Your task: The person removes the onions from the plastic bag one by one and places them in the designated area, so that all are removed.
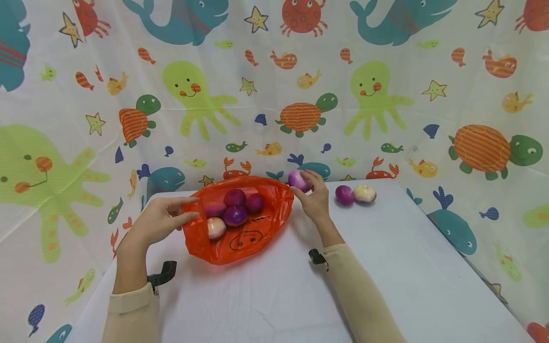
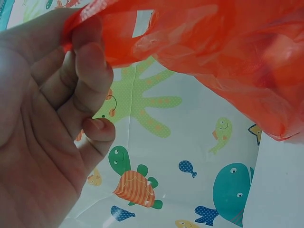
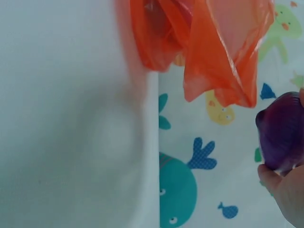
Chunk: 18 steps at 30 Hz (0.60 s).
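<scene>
A red plastic bag lies with its mouth spread wide on the white table, a smiley face drawn in black on it. Several purple onions are inside, along with a mostly cream one. My left hand pinches the bag's left rim between thumb and fingers. Just beyond the bag's right rim, my right hand grips a purple-and-white onion off the table; in the right wrist view this onion looks dark purple with a small nub at one end.
To the right of my right hand, a purple onion and a cream-topped one sit side by side near the table's back edge. A curtain printed with sea animals hangs behind the white table and along its sides.
</scene>
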Tool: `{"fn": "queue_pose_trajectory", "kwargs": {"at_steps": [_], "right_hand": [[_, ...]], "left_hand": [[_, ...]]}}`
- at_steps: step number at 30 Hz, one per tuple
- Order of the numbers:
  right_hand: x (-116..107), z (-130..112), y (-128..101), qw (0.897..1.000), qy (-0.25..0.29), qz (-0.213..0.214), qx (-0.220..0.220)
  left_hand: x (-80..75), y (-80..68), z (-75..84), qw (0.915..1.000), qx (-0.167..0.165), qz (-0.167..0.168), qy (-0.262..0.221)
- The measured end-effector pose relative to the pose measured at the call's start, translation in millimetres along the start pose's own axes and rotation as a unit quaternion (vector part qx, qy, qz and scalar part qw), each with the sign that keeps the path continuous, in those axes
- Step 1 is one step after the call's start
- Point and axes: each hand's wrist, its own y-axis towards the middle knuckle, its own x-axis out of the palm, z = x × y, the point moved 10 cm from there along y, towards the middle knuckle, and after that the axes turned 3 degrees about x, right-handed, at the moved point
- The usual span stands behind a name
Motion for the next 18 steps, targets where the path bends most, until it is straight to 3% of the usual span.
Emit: {"fn": "queue_pose_trajectory", "kwargs": {"at_steps": [18], "right_hand": [[-24.3, 41.7, 2.7, 0.997, -0.031, 0.039, 0.064]], "left_hand": [[0.1, 0.8, -1.5, 1.0, 0.0, -0.002, 0.003]]}}
